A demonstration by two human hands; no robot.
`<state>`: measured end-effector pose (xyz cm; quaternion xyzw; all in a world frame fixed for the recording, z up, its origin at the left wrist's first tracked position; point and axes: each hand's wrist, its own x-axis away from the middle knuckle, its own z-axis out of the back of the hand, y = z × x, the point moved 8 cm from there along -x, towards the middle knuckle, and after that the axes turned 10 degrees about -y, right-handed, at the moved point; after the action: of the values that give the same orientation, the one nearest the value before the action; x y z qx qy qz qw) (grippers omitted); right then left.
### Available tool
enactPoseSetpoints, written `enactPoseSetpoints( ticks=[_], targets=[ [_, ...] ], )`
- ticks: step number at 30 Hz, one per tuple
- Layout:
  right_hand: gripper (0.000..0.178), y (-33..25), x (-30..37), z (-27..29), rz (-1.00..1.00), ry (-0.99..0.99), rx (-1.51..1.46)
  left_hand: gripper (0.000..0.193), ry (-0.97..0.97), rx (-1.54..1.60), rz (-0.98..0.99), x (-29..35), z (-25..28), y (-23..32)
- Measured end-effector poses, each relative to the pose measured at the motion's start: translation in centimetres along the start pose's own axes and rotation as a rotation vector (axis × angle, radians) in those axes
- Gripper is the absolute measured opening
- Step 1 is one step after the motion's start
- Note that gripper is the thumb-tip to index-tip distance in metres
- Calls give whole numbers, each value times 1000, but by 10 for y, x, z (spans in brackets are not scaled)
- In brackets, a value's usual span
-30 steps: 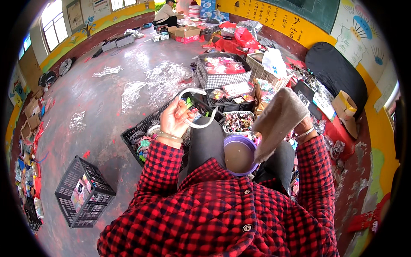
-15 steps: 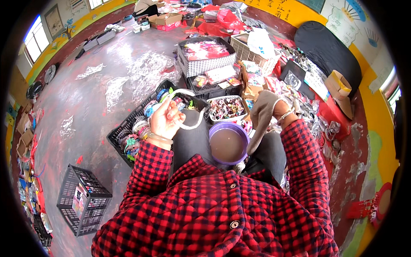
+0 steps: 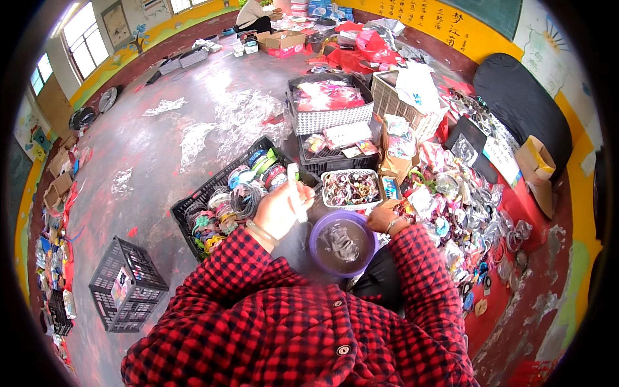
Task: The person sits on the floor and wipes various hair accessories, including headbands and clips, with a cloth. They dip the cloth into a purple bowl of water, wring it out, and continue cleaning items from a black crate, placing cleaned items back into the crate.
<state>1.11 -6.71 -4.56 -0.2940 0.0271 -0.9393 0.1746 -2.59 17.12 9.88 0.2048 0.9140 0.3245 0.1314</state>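
Note:
In my left hand point(image 3: 276, 209) is a slim white headband point(image 3: 295, 193), its fingers closed round it and one end standing up. Earlier its curved, open-ended shape showed plainly. A purple basin point(image 3: 314, 242) of murky water sits below and between my hands. Within it lies a crumpled grey cloth point(image 3: 343, 244), partly under the water. My right hand point(image 3: 382, 218) is at the basin's right rim, its fingers bunched and pointing inward; their tips are hard to make out. The cloth is apart from both hands.
Left of the basin is a black crate point(image 3: 187, 222) of hair bands. A white basket point(image 3: 351, 206) of hair ties stands beyond it. Packaged goods heap up at right point(image 3: 445, 213). An openwork black crate point(image 3: 129, 284) lies at lower left. A person point(image 3: 255, 16) sits far back.
The grey cloth has gone from my right hand into the basin. That hand has lowered to the rim. My left hand has swung rightward with the headband, and the view has shifted.

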Motion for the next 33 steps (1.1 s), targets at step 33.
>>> enactPoseSetpoints(
  ticks=[33],
  targets=[
    [22,44,83,26,40,518,-1347,24,-1338,-262,-208,143,-330,41]
  ],
)
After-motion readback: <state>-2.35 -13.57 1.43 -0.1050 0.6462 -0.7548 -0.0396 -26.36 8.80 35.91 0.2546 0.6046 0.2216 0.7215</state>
